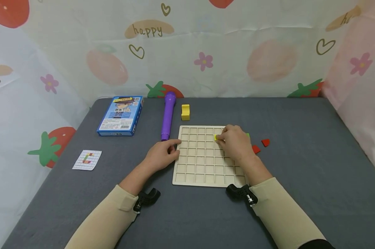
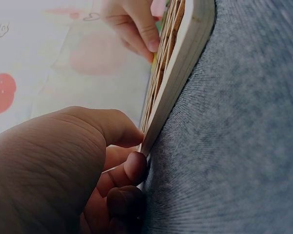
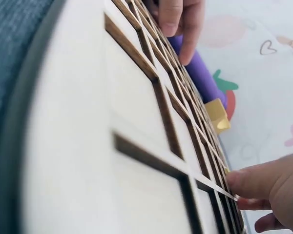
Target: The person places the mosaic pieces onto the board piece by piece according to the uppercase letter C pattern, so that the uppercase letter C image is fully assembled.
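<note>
A pale wooden grid board [image 1: 199, 160] lies flat on the table. My left hand [image 1: 162, 155] holds its left edge, and in the left wrist view the fingertips [image 2: 136, 165] meet the board's rim. Over the board's upper right part, my right hand [image 1: 237, 143] pinches a small yellow tile [image 1: 216, 137] at a grid square; its fingers hide most of the tile. Close to the right hand, a green piece [image 1: 248, 135] peeks out behind the knuckles. Two red pieces, one near [image 1: 256, 149] and one farther right [image 1: 265, 142], lie beside the board.
Behind the board stand a yellow notched block [image 1: 185, 112] and a purple stick-shaped object [image 1: 168, 116]. A blue box [image 1: 120, 116] lies at the back left. Nearer on the left is a card [image 1: 87, 160] with a coloured grid pattern. A printed curtain [image 1: 231, 76] hangs behind the table.
</note>
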Available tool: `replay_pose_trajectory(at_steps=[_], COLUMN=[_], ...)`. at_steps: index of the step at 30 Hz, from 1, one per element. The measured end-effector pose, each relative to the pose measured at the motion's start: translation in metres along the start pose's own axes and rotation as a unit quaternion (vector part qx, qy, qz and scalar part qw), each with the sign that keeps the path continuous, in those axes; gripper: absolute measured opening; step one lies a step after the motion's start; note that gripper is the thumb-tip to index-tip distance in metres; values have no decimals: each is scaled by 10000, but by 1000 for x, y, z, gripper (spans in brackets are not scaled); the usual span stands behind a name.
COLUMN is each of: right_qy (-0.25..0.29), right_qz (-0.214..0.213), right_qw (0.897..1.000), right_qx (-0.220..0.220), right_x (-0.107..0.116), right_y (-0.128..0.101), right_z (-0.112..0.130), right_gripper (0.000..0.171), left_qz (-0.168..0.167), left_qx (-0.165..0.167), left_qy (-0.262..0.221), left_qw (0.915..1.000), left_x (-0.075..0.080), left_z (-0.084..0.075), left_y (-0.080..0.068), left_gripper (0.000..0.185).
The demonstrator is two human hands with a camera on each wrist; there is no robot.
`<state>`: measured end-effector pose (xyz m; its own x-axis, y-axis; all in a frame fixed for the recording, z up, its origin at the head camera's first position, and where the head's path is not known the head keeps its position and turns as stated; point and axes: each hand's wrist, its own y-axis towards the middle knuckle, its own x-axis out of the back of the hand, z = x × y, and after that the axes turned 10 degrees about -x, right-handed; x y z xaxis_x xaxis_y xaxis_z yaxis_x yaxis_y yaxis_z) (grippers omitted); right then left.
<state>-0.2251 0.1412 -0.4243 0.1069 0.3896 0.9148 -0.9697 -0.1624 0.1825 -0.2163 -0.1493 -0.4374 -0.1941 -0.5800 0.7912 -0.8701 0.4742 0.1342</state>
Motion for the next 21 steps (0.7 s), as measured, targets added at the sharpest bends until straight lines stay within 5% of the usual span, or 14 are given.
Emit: replay_pose_trajectory(at_steps=[7, 21], right_qy=[243, 1149], right_qz=[464, 517], right_qw=[9986, 9871], right_qx=[-58, -991], right_x=[16, 61], right_y=[1, 2], right_z=[2, -36], right_gripper=[28, 34], left_qz=[-15, -7], left_qx=[3, -58], left_qy=[-44, -59], left_qw=[10000, 10000], left_x=[-1, 0], left_z=[1, -2], left_y=[-1, -2], left_gripper=[40, 38])
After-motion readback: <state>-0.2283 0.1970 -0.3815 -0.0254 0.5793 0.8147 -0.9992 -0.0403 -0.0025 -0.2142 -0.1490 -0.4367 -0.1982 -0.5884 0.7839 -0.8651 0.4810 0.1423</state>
